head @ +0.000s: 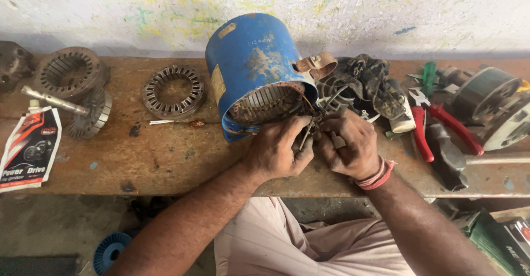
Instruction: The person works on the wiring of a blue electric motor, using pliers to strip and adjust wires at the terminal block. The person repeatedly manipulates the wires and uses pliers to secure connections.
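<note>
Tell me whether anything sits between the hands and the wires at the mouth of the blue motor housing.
Nothing visible does. The left hand and right hand are both already on the wires at the open end of the blue housing. The pliers and hammer lie off to the right.

Rusty bench [165, 160] — blue motor housing [248, 60]

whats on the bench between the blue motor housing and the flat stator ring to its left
Nothing large: in the head view, the bench between the blue motor housing and the flat stator ring is bare rusty surface. A thin white strip lies just below that gap.
</note>
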